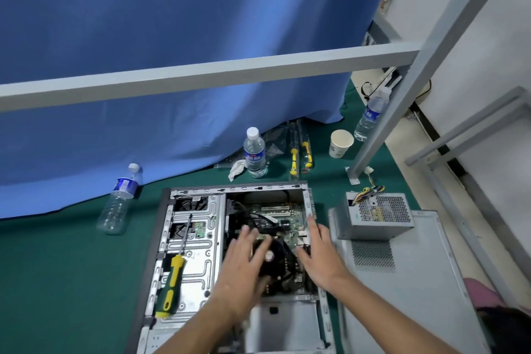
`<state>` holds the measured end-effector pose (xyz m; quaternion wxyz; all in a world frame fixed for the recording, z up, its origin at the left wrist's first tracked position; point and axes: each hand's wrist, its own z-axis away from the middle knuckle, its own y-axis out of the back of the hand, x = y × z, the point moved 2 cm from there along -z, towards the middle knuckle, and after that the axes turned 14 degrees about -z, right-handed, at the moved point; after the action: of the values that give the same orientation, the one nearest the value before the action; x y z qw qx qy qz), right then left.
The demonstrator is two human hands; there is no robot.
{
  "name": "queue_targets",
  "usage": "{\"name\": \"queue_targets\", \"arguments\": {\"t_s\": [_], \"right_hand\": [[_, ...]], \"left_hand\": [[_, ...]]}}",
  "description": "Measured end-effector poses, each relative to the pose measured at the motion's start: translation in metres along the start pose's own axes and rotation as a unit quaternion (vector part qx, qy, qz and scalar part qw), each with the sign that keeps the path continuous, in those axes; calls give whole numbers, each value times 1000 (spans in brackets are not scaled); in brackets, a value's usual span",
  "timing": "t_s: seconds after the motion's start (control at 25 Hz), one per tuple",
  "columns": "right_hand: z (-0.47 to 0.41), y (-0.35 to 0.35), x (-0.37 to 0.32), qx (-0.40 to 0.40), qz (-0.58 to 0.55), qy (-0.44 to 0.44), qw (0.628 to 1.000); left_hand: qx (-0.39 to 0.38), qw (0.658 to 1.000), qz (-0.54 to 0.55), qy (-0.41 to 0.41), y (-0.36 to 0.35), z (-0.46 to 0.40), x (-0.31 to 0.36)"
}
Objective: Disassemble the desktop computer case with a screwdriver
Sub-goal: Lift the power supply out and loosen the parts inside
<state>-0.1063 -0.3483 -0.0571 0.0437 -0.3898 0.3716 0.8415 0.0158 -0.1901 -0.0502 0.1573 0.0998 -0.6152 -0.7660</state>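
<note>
The open desktop case (pixel 198 244) lies flat on the green mat, its motherboard (pixel 287 221) exposed. A green-and-yellow screwdriver (pixel 172 282) rests on the metal drive cage at the left, untouched. My left hand (pixel 244 264) hovers with fingers spread over the black CPU cooler (pixel 275 259). My right hand (pixel 321 253) reaches in from the right with straight fingers, near the case's rear wall. Neither hand holds anything.
A removed power supply (pixel 376 215) sits on the grey side panel (pixel 408 282) to the right. Three water bottles (pixel 254 152), a paper cup (pixel 340 143) and packaged screwdrivers (pixel 300 156) stand behind the case. A grey frame bar (pixel 201 75) crosses overhead before a blue curtain.
</note>
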Motion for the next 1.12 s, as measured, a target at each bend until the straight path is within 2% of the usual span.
{"name": "queue_targets", "arguments": {"t_s": [0.12,0.28,0.36,0.52,0.68,1.12], "right_hand": [[-2,-18,-2,67,13,-19,997],[-3,-31,5,131,43,-12,990],[-4,-33,7,148,68,-11,986],[-6,-36,10,159,94,-29,982],[-6,-37,8,167,113,-28,979],[-6,-40,11,186,120,22,975]], "left_hand": [[65,992,-9,107,9,21,-62],[78,952,78,285,9,24,-130],[72,934,118,330,5,20,-158],[36,909,242,337,-11,17,-181],[23,917,195,348,-18,17,-179],[47,910,195,364,-25,15,-180]]}}
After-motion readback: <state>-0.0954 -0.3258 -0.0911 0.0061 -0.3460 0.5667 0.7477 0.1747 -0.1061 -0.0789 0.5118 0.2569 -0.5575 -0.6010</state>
